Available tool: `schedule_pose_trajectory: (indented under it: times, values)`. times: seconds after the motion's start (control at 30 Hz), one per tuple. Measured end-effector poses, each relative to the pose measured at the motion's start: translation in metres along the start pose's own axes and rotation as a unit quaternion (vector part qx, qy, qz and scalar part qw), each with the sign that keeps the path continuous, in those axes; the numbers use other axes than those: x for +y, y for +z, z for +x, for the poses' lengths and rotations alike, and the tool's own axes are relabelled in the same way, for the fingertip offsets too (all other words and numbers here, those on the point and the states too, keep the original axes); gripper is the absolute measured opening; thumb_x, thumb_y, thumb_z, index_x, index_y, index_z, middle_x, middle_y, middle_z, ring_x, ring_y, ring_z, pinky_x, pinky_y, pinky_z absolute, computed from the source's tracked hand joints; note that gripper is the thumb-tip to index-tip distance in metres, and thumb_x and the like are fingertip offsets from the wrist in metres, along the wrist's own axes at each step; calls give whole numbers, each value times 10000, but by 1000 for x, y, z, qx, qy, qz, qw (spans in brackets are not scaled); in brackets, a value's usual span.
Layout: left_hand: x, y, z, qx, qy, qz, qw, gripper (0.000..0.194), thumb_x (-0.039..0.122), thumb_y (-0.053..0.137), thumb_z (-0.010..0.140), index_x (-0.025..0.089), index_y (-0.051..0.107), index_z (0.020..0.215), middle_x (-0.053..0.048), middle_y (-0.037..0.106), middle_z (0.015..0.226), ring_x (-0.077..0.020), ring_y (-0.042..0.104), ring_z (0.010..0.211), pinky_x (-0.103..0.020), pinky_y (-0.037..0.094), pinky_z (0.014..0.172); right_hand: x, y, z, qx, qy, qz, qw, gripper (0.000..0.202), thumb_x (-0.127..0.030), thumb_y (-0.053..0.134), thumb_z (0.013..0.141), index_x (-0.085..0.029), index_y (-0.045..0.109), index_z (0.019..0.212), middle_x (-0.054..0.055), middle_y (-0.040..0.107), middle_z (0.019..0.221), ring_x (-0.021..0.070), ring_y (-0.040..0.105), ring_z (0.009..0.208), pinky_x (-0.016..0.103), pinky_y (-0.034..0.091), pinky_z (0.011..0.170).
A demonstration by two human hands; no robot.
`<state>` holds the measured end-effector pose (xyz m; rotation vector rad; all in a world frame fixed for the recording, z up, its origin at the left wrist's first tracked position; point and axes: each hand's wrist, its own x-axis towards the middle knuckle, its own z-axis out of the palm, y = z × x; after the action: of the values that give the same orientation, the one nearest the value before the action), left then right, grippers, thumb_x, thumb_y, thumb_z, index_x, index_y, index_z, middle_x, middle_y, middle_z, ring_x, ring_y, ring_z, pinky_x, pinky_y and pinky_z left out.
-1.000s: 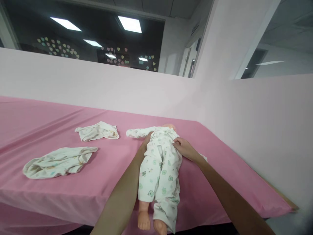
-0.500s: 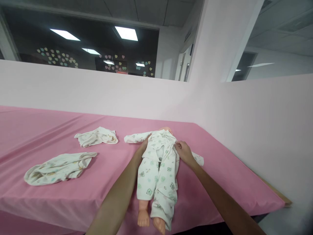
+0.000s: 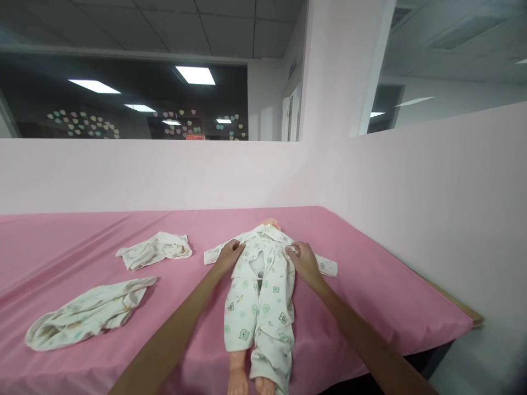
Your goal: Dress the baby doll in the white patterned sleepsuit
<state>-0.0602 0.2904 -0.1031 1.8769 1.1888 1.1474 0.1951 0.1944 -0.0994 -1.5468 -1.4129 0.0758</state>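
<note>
A baby doll (image 3: 237, 378) lies on its back, feet toward me, in a white long-sleeved top (image 3: 327, 266) and white baby trousers (image 3: 241, 312) printed with green animals. The trousers have an open slit at the crotch. My left hand (image 3: 230, 254) is at the left side of the trousers' waist, its fingers closed on the edge of the cloth. At the opposite side, my right hand (image 3: 303, 259) pinches the waistband between thumb and fingers. Both sleeves spread outward. Most of the doll's head is hidden beyond the collar.
Two white printed baby garments, a crumpled one (image 3: 156, 249) and a longer one (image 3: 90, 315), lie to the left on the pink sheet (image 3: 173, 323). White walls (image 3: 206, 175) with windows enclose the back and right. The table's front edge runs close to the doll's feet.
My left hand has come out from beside the doll's torso and now shows at the waist. My right hand stays at its side of the waist. The camera view has shifted.
</note>
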Motion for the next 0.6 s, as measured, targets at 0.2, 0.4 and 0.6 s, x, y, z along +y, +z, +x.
schedule_pose_trajectory:
  times: [0.2,0.4,0.6]
  values:
    - [12,2,12,45,66,18,997,260,440,463,874,213,523,763,31,557,696,-149,501,663,-263,384,645,-21,13,42,-2,-68,-54,996,156,-267,515,838,-211,619,736,53,637,831,209,561,821,329,390,791]
    - [16,0,13,99,58,57,992,120,289,392,882,222,475,828,26,541,702,-159,515,664,-267,371,618,-40,-1,64,75,-37,-36,996,239,-317,319,946,-211,527,894,20,593,747,196,536,679,297,352,625]
    - [21,-11,-4,123,100,135,978,94,200,352,871,226,442,870,12,551,765,-169,525,711,-273,367,629,-39,-15,26,66,-201,-87,974,220,-320,374,961,-215,565,926,43,641,837,206,554,780,322,390,749]
